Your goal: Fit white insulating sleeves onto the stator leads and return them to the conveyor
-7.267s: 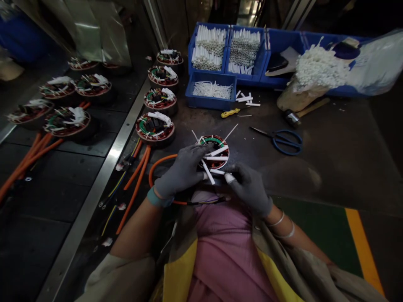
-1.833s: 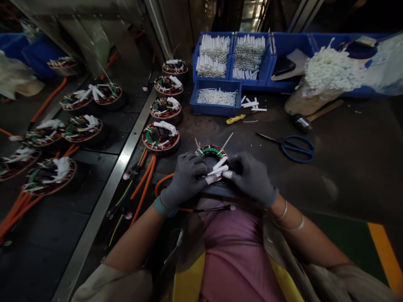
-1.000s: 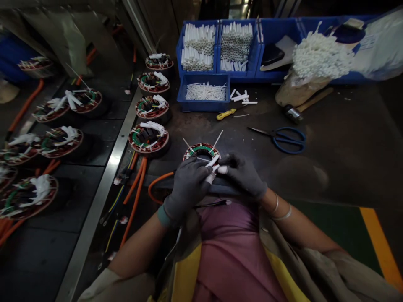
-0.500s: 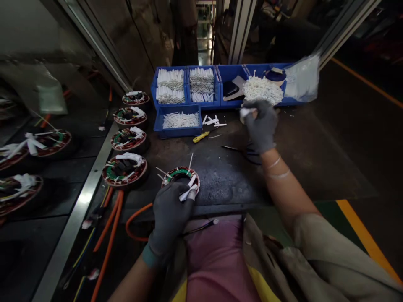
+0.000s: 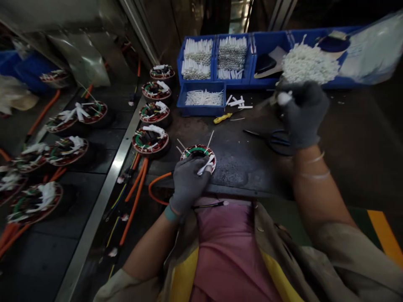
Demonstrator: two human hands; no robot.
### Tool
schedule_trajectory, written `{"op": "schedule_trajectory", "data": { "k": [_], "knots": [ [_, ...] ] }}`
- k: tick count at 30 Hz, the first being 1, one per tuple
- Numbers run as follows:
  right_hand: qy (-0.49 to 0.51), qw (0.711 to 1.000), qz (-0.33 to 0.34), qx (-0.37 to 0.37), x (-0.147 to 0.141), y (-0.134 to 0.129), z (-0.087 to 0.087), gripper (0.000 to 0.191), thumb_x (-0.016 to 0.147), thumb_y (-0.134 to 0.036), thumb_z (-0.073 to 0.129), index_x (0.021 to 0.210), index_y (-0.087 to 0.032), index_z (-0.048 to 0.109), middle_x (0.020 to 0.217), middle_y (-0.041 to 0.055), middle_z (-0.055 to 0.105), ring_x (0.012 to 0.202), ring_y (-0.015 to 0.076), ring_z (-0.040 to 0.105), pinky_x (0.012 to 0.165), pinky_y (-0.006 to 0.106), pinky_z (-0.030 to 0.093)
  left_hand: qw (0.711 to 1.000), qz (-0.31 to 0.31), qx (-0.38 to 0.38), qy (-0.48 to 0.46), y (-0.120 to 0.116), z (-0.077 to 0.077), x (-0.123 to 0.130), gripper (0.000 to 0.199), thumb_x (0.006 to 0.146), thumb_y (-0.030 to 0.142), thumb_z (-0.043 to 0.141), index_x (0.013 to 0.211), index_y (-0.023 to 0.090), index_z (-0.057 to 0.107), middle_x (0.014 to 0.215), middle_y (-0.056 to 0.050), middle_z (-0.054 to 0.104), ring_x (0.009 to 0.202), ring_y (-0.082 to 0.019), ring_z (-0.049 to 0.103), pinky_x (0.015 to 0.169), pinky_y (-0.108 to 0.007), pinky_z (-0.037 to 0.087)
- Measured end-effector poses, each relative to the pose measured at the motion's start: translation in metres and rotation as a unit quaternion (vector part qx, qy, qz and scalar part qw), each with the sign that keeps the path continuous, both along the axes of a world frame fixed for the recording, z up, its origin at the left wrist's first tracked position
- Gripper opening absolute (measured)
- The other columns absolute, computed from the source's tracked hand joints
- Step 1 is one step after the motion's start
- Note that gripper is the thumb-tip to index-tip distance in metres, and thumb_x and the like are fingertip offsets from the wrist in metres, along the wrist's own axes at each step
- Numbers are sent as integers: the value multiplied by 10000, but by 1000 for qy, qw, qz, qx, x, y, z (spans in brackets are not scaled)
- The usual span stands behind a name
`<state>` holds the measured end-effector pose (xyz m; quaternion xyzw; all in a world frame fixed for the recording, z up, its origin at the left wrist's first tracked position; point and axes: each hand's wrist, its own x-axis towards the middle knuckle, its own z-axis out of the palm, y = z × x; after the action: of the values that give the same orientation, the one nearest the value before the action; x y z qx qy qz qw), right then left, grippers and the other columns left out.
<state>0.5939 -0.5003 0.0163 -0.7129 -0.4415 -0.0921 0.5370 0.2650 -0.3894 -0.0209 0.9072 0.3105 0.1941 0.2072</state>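
At the centre, my left fingers [image 5: 195, 162] are gripping the copper ring [image 5: 197, 148], thumb pressing white tubes [image 5: 205, 165]; loosening could let them shift. At upper right, my right fingers [image 5: 300, 93] are bending near white strings [image 5: 310, 63], hold unclear; brushing could scatter them.

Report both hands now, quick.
Left hand: closed on the stator, thumb by its white sleeves.
Right hand: blurred near the white tie bundle; grip and contents can't be told.
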Motion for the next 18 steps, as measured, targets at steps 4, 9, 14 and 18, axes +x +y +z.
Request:
{"op": "schedule_trajectory", "data": {
  "k": [4,9,14,18],
  "knots": [
    [202,966,156,28,-106,-46,-30,138,953,-372,779,1009,-246,793,972,35,798,886,235,757,821,384,620,1000,-21,8,1,1,1,-1,266,994,318,643,1166,220,821,1133,-55,821,1090,-262,754,1029,-426,548],
    [269,879,392,-41,-173,-89,-74,156,984,-367,760,1037,-237,828,994,60,830,913,207,801,820,278,634,998,-46,22,28,0,5,-3,299,1031,319,585,1223,208,786,1153,-64,815,1129,-266,743,1080,-454,509],
    [318,826,463,-44,-192,-97,-85,140,989,-317,760,1083,-233,821,1036,65,826,1028,187,787,908,254,614,996,-64,37,48,0,8,-4,359,1063,343,521,1294,188,749,1182,-79,806,1169,-272,730,1103,-468,483],
    [336,815,467,-67,-194,-93,-88,145,980,-329,773,1073,-229,822,1038,62,826,1022,186,787,918,256,613,996,-68,44,44,0,8,-4,355,1068,344,515,1269,181,757,1166,-84,809,1143,-267,739,1095,-454,491]
  ]
}}
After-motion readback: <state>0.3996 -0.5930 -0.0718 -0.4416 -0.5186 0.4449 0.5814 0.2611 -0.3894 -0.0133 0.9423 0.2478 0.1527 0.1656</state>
